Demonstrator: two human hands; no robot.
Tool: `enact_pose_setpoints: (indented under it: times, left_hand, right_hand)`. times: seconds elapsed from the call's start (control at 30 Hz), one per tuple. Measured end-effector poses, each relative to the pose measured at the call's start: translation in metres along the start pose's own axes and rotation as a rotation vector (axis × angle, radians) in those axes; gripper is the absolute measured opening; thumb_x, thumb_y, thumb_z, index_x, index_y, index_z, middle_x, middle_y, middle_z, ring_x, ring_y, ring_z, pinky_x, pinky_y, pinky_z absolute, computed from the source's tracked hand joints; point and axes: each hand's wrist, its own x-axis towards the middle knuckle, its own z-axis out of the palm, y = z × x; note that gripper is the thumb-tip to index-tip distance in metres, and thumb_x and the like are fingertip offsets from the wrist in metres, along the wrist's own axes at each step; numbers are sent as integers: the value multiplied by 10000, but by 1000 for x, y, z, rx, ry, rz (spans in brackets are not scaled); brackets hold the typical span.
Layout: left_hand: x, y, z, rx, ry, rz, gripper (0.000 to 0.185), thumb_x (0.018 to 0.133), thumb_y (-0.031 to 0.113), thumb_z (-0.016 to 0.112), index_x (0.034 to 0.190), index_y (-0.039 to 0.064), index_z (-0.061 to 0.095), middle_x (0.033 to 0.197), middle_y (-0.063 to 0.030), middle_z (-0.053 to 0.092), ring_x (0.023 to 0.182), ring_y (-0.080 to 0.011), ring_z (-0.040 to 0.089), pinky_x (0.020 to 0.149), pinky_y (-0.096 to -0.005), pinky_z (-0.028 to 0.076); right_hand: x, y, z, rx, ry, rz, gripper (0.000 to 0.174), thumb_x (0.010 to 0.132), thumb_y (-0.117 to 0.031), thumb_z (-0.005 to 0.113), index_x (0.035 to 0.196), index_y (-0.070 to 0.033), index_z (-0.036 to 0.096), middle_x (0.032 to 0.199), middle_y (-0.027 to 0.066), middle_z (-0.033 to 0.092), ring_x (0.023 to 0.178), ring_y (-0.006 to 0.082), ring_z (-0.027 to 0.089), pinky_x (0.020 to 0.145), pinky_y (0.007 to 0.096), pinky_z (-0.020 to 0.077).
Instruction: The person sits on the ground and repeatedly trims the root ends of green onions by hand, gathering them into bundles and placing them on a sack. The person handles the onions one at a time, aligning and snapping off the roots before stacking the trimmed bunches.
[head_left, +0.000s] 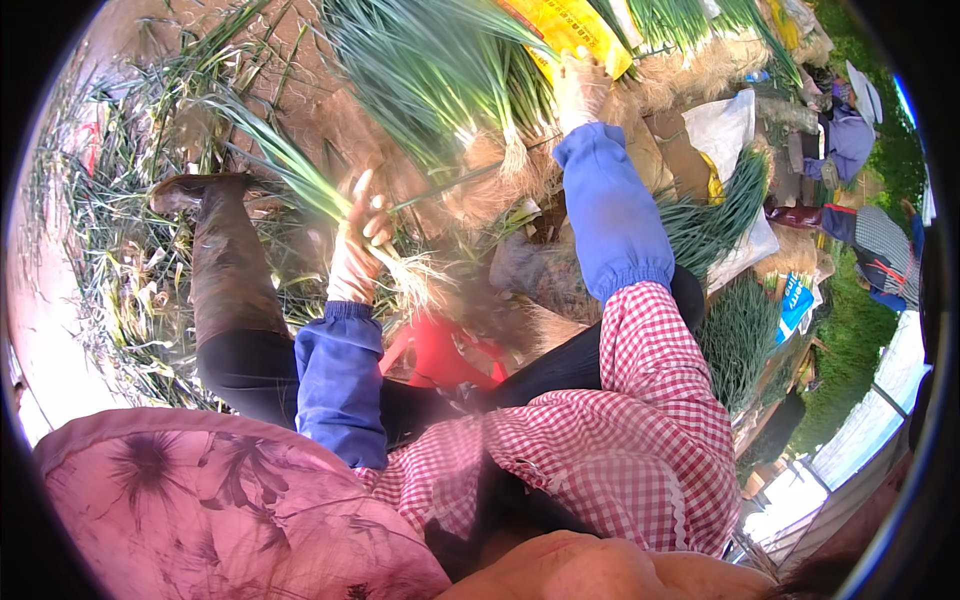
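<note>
My left hand (361, 244) is closed around a small bunch of green onions (319, 184). Their leaves point up and left, and their pale stringy roots (415, 279) hang out at the lower right. At the top, my right hand (585, 84) lies at the right side of a large heap of green onions (457, 82), against a yellow printed bag (570, 34). Its fingers are bent, and leaves run up to it from the left; whether it grips a stalk is hidden. The heap's roots (491, 169) face me.
Leaf trimmings (142, 277) litter the ground on the left, around my boot (232, 255). A red plastic stool (442, 356) stands between my legs. More green onion bundles (739, 337) and a white sack (720, 131) lie right. Two other people (844, 142) are farther off.
</note>
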Motion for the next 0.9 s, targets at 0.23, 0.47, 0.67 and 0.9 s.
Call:
enact_pose_setpoints:
  times: [0.23,0.47,0.67,0.9]
  left_hand:
    - [-1,0,-4,138,-15,20,527,984,175,486,1463,80,289,908,-40,491,610,-56,378,490,-170,345]
    - [3,-4,1,111,49,4,360,972,150,523,1304,23,466,846,-16,509,555,-56,372,454,-191,329]
    - [1,-33,9,62,-50,-59,339,941,169,590,1211,-14,498,932,-34,578,556,-54,389,473,-196,342]
    - [-6,-64,11,193,-171,-92,140,963,192,559,1011,64,525,720,30,453,547,-70,399,496,-226,397]
  right_hand:
    - [-4,1,-5,750,-387,808,173,810,-273,672,927,-145,664,853,126,679,750,287,650,700,452,497]
    - [-17,-11,-57,1402,-362,992,217,823,-115,698,1022,-39,653,852,54,642,759,146,596,677,255,480]
    - [-70,-71,-156,1439,-559,678,195,896,-167,651,1040,-37,636,832,41,683,685,92,588,609,235,480]
    - [-145,-130,-230,1256,-490,244,130,849,-77,673,962,-40,619,821,87,701,695,160,667,621,306,523]
